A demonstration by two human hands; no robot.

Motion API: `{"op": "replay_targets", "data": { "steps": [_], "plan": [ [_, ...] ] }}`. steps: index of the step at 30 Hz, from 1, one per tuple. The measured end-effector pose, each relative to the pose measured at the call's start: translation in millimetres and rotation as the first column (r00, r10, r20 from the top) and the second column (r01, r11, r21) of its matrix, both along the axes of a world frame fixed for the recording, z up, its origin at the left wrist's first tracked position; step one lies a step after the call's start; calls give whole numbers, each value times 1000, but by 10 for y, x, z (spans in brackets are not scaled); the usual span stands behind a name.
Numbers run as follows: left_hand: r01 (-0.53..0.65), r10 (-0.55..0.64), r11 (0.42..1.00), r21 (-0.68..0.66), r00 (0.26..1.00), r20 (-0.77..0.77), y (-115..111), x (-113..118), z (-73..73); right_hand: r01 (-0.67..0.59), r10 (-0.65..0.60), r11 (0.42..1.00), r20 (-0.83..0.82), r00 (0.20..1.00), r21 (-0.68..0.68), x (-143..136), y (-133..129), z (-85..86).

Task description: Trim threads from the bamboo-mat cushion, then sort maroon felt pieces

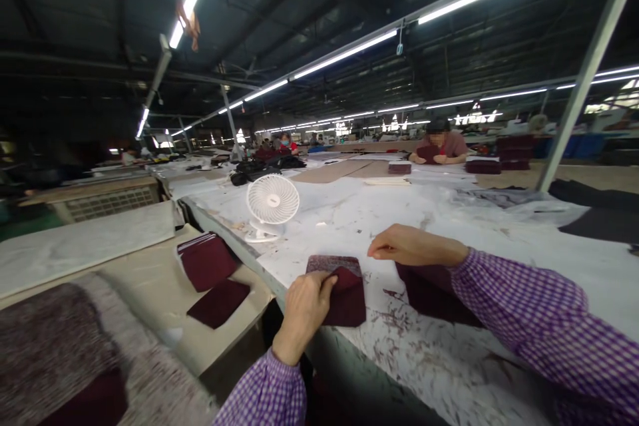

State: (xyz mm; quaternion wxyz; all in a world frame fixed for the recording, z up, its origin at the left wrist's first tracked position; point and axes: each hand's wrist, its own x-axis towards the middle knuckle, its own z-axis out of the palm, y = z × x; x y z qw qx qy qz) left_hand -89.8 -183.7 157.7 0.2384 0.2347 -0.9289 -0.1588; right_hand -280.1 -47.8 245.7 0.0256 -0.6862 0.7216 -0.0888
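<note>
A maroon fabric piece [347, 306] with a speckled grey-maroon underside lies near the table's front edge. My left hand [305, 303] is closed on its left side, pinching a folded-back flap between thumb and fingers. To the right, my right hand [394, 244] hovers above the white table with thumb and fingertips together; whatever is between them, if anything, is too small to make out. Under my right forearm lies another dark maroon fabric piece [429, 296], partly hidden by the sleeve.
A white fan [272, 201] stands on the white table [339, 213]. At left, a lower beige surface [164, 293] holds maroon pieces [207, 263]. Speckled fabric [54, 333] lies at lower left. Across the table a person [442, 146] handles maroon fabric. A metal post [579, 93] rises at right.
</note>
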Motion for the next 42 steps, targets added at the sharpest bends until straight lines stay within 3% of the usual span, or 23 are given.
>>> {"op": "replay_targets", "data": {
  "steps": [5, 8, 12, 18, 21, 24, 28, 30, 32, 35, 38, 42],
  "plan": [
    [-5, 42, 975, 220, 986, -164, -57, -107, -50, -70, 66, 991, -38, 997, -116, 277, -115, -105],
    [-11, 74, 939, 343, 982, -173, -46, -100, -28, -89, 84, 984, -38, 996, -156, 343, -169, -174],
    [50, 24, 867, 495, 990, -142, -23, -46, 16, -71, 60, 965, -49, 997, -251, 406, -197, -201],
    [183, -52, 764, 619, 973, -223, -49, -33, -43, -23, 57, 951, 100, 993, -308, 444, -192, -165],
    [243, -99, 747, 619, 961, -258, -79, -66, -102, -36, 76, 955, 123, 989, -295, 439, -202, -179],
    [243, -116, 792, 560, 960, -253, -58, -43, -122, -60, 90, 964, 105, 990, -258, 406, -206, -192],
    [345, -311, 917, 201, 933, -183, 74, 101, -93, -67, 89, 968, 80, 993, -242, 321, -190, -170],
    [415, -408, 908, 53, 907, -105, 143, 166, -77, -28, 53, 971, 98, 994, -237, 282, -184, -161],
    [451, -450, 892, 7, 890, -70, 181, 190, -70, 10, 17, 975, 123, 992, -221, 258, -183, -160],
    [435, -431, 900, 26, 897, -99, 177, 159, -88, 23, 12, 976, 160, 987, -215, 247, -179, -159],
    [370, -348, 920, 130, 923, -162, 131, 116, -129, -35, 73, 980, 190, 979, -198, 258, -153, -132],
    [295, -234, 903, 313, 947, -218, 79, 115, -162, -126, 128, 992, 201, 971, -25, 297, -116, -122]
  ]
}}
